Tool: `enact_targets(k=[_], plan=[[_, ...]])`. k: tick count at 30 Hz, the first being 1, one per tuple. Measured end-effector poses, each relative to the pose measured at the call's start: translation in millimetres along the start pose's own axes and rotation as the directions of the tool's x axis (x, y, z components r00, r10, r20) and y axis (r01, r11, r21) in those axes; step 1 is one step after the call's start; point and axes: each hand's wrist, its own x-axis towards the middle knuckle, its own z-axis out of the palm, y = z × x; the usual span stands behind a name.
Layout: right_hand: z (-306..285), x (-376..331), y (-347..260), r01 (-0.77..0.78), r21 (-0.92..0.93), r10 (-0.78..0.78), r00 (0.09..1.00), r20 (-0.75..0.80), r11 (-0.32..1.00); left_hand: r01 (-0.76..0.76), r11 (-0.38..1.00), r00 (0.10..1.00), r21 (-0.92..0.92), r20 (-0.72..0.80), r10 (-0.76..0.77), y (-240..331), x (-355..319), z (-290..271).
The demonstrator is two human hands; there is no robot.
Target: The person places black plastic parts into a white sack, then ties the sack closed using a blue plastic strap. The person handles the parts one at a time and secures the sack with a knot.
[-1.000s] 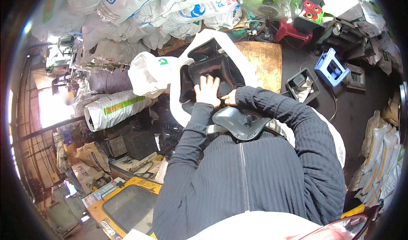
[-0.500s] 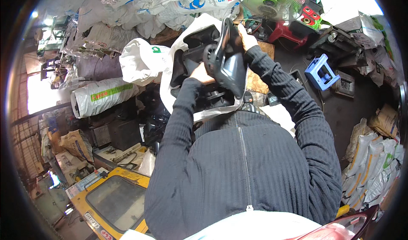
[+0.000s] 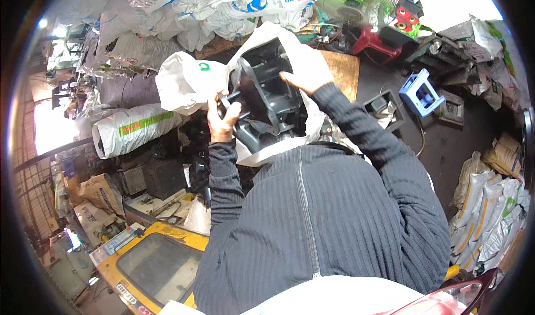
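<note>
In front of me stands an open white sack (image 3: 318, 69) with several glossy black moulded plastic parts (image 3: 269, 52) in it. My left hand (image 3: 222, 122) is at the sack's left side, thumb and fingers closed on the edge of one black plastic part (image 3: 253, 97). That part is tilted, its hollow side turned to the right, over the other parts. On the right, my right hand (image 3: 310, 83) reaches over the sack's rim with fingers stretched toward the parts. It grips nothing that I can see; whether its fingertips touch a part cannot be told.
A white sack (image 3: 129, 131) lies on its side at the left. A green fan (image 3: 356, 3) and a red stool (image 3: 379, 46) stand beyond, with a blue stool (image 3: 422, 93) to the right. At lower left is a yellow-framed panel (image 3: 159, 262). More sacks (image 3: 485, 214) are stacked at right.
The black plastic part has swung from the sack's right side to its left and turned over. My left hand came out to the left edge; my right hand let go and lowered.
</note>
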Motion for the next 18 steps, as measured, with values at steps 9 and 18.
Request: enact_targets(k=[9, 18], plan=[[5, -50, 103, -0.349, 0.477, 0.31, 0.937, 0.161, 0.806, -0.112, 0.471, 0.989, 0.875, 0.145, -0.033, -62, -26, 97], [23, -72, 32, -0.131, 0.18, 0.151, 0.983, -0.101, 0.975, 0.038, 0.448, 0.832, 0.893, -0.276, 0.48, -73, -1, -45]])
